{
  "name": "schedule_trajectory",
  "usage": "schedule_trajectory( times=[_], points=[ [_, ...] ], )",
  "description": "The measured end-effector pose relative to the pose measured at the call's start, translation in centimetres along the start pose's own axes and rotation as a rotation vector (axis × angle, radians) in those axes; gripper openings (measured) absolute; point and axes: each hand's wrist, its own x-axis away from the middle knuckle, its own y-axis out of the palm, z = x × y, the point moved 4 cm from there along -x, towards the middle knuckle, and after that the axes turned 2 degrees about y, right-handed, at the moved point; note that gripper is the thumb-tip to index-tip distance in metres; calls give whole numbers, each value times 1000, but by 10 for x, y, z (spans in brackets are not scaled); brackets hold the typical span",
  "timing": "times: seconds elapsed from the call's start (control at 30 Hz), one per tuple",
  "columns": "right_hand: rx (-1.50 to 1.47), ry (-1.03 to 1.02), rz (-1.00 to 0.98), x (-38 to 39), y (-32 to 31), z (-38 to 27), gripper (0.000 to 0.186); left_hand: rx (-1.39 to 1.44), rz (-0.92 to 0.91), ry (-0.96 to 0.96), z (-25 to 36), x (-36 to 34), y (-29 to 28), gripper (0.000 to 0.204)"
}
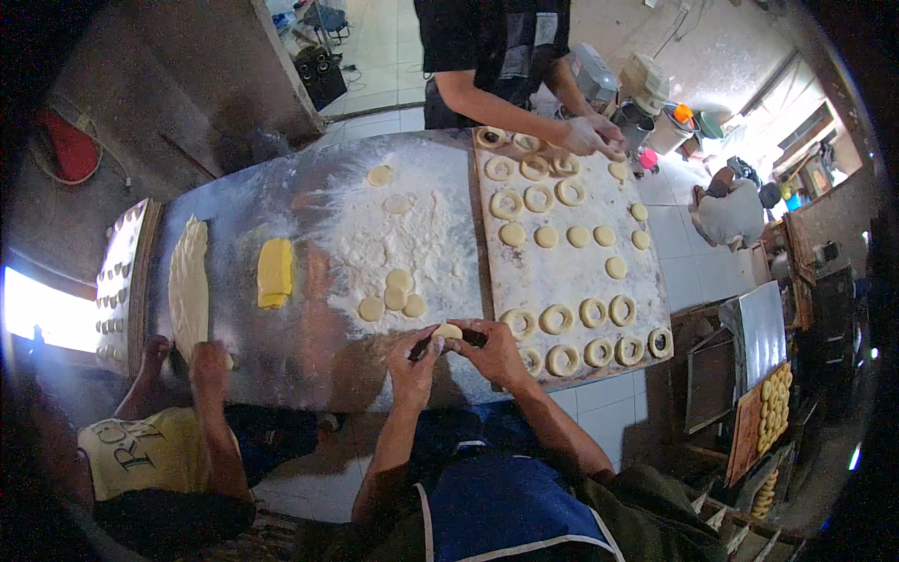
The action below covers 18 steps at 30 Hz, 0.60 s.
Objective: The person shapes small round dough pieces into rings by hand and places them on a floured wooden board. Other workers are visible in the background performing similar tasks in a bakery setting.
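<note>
Between my fingertips, just above the table's near edge, is a small round piece of pale dough (447, 332). My left hand (412, 370) pinches it from the left. My right hand (492, 354) pinches its right side, with the fingers curled around it. Loose flour (403, 245) covers the table in front of me. Several dough discs lie on that flour, among them a stacked one (398, 280) near my hands. To the right, a floured board (562, 276) bears rows of dough rings (557, 318) and flat discs (578, 236).
Across the table, a co-worker's floury hands (592, 136) are over the board's far end. At left, another person's hands (210, 356) are by a long dough strip (189, 281). A yellow block (274, 273) lies between strip and flour. A wooden tray of rings (746, 421) stands lower right.
</note>
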Motion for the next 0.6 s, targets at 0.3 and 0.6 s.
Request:
schedule_trajectory(
  times=[0.3, 0.6],
  points=[
    [-50, -40, 11, -1, 21, -23, 53, 427, -39, -126, -11, -7, 1, 27],
    [-209, 230, 180, -15, -4, -2, 32, 893, -449, -60, -17, -24, 35, 41]
  ],
)
